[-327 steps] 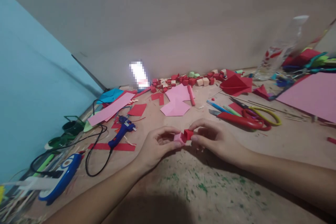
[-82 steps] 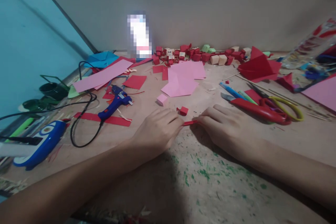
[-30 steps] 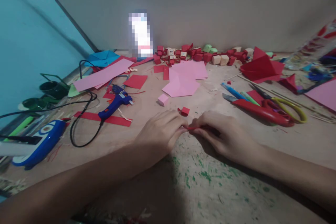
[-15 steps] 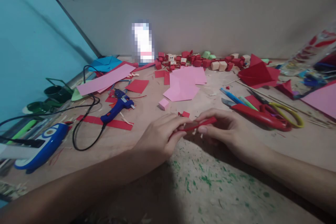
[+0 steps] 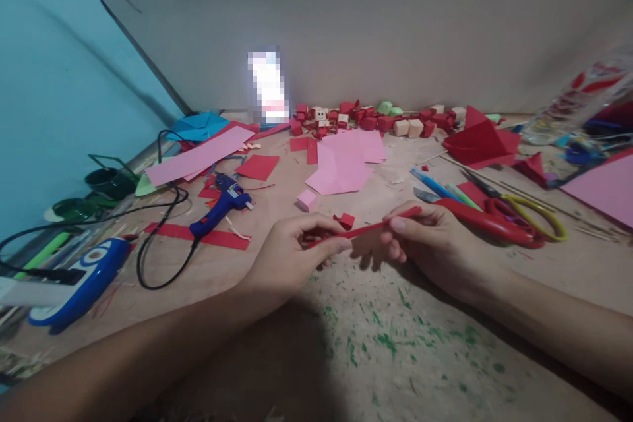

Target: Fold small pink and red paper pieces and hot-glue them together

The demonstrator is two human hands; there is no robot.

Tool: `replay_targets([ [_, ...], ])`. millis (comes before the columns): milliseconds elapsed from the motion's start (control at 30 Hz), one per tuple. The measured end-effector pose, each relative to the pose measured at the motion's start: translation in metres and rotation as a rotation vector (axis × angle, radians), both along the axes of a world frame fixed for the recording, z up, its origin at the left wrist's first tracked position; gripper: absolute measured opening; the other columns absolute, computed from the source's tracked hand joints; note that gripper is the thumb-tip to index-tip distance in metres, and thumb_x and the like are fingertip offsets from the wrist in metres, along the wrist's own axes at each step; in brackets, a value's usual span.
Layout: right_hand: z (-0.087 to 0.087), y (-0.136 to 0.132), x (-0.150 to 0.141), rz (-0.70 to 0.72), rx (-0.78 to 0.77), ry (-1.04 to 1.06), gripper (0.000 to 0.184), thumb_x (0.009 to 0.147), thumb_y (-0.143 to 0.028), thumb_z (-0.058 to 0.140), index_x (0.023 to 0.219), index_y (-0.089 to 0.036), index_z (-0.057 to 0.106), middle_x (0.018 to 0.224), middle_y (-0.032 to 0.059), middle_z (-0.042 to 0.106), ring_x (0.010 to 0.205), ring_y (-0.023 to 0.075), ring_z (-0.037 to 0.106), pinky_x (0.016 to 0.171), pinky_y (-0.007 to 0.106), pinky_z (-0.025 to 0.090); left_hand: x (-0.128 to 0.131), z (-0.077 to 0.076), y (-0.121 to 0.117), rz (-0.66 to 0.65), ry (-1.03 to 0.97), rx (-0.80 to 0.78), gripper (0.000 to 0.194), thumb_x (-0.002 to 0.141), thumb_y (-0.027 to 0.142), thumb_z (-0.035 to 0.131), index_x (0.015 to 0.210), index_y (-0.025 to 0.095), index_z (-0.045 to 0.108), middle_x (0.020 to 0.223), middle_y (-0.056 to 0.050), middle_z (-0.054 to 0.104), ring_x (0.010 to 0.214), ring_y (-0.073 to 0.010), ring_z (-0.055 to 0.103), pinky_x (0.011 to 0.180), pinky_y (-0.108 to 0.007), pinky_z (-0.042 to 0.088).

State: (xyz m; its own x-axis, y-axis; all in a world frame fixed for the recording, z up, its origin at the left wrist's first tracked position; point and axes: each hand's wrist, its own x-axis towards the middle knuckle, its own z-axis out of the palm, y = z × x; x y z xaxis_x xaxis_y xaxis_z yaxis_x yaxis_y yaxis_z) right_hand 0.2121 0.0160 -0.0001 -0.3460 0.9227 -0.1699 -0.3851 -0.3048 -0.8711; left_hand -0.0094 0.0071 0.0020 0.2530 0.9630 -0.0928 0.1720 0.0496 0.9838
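Both hands pinch a narrow folded red paper strip [image 5: 368,229] just above the table. My left hand [image 5: 289,258] grips its left end between thumb and fingers. My right hand [image 5: 429,241] grips its right end, which pokes out past the fingers. A small red paper cube [image 5: 345,219] lies just behind the strip. A small pink paper cube [image 5: 307,200] sits a little farther back to the left.
A blue glue gun [image 5: 217,208] with black cord lies on a red strip at left. Pink paper sheets [image 5: 343,159] and a row of paper cubes [image 5: 376,117] lie behind. Red-handled scissors [image 5: 489,223] and yellow-handled scissors [image 5: 531,221] lie at right. A blue-white device [image 5: 74,280] sits far left.
The hands have lifted the red strip off the table and drawn apart, so more of the strip shows between them. The cubes have stayed put.
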Motion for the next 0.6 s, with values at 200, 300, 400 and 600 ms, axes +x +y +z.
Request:
replay_targets([
  [200, 0.0, -0.001, 0.001, -0.049, -0.009, 0.035, 0.007, 0.081, -0.021, 0.083, 0.082, -0.016, 0.079, 0.072, 0.0026, 0.077, 0.054, 0.0095, 0.069, 0.052, 0.016, 0.056, 0.001, -0.002, 0.003, -0.009, -0.023, -0.09, 0.01, 0.082, 0.023, 0.074, 0.082, 0.013, 0.077, 0.068, -0.002, 0.07, 0.056, -0.0089, 0.06, 0.055, -0.02, 0.049],
  [300, 0.0, -0.007, -0.003, 0.013, 0.01, 0.058, 0.012, 0.084, -0.023, 0.079, 0.095, -0.019, 0.079, 0.075, 0.0021, 0.077, 0.05, 0.0104, 0.065, 0.055, 0.027, 0.061, 0.002, -0.001, 0.0, 0.014, -0.001, -0.036, 0.007, 0.082, 0.021, 0.074, 0.081, 0.014, 0.077, 0.07, -0.002, 0.073, 0.059, -0.0095, 0.061, 0.057, -0.019, 0.05],
  [400, -0.001, -0.012, -0.008, 0.093, 0.038, 0.049, 0.013, 0.085, -0.024, 0.078, 0.098, -0.021, 0.08, 0.074, 0.0035, 0.077, 0.045, 0.0107, 0.06, 0.056, 0.037, 0.063, 0.002, -0.001, -0.005, 0.017, 0.088, 0.095, 0.007, 0.083, 0.02, 0.074, 0.084, 0.017, 0.079, 0.074, -0.002, 0.075, 0.065, -0.0099, 0.063, 0.06, -0.018, 0.048],
  [600, 0.002, -0.009, -0.005, 0.086, 0.071, 0.081, 0.008, 0.082, -0.022, 0.081, 0.089, -0.02, 0.081, 0.078, 0.0064, 0.079, 0.054, 0.0141, 0.066, 0.058, 0.035, 0.061, 0.001, 0.0, -0.005, 0.053, -0.08, 0.005, 0.014, 0.083, 0.028, 0.076, 0.09, 0.016, 0.077, 0.066, 0.0, 0.072, 0.053, -0.0102, 0.062, 0.05, -0.02, 0.05],
])
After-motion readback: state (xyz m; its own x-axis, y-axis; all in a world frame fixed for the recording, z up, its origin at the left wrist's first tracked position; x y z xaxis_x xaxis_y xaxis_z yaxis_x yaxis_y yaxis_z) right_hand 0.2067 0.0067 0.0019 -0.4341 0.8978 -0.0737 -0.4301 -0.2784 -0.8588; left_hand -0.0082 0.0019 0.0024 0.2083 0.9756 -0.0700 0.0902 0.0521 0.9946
